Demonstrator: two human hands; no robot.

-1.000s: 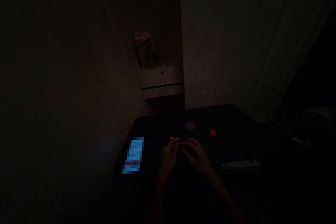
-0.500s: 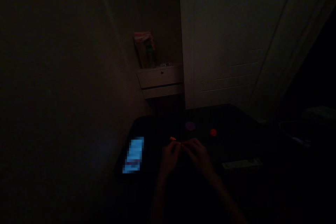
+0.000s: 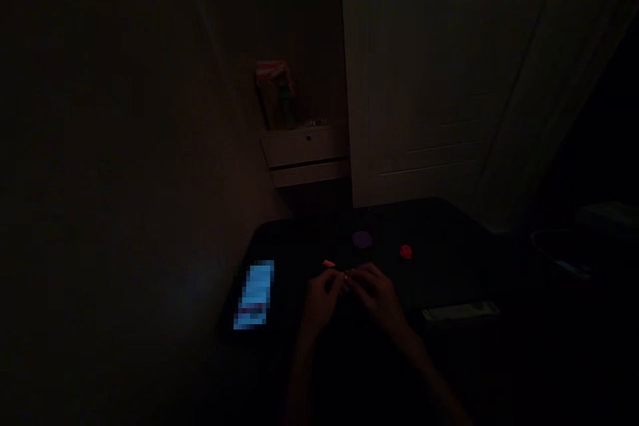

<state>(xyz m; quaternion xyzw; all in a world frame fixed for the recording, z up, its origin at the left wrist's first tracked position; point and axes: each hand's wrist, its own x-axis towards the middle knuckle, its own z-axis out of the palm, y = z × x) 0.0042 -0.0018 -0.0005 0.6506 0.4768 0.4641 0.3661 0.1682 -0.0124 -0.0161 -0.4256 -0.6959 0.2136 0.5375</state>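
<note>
The room is very dark. My left hand (image 3: 322, 298) and my right hand (image 3: 375, 293) meet fingertip to fingertip over a dark table (image 3: 439, 226). Both sets of fingers are curled and pinched together around a tiny reddish bit that I cannot make out. A small orange-red scrap (image 3: 328, 263) lies just beyond my left fingers. Farther back sit a purple lump (image 3: 362, 239) and a red lump (image 3: 405, 251).
A lit phone screen (image 3: 255, 293) glows blue at the table's left. A pale flat packet (image 3: 459, 311) lies at the right. Behind stand a small drawer unit (image 3: 305, 154) with a carton (image 3: 273, 94) on top, and a pale door (image 3: 439, 73).
My hands have stayed joined in the same spot, with only slight shifts of the fingers. The picture has dimmed a little.
</note>
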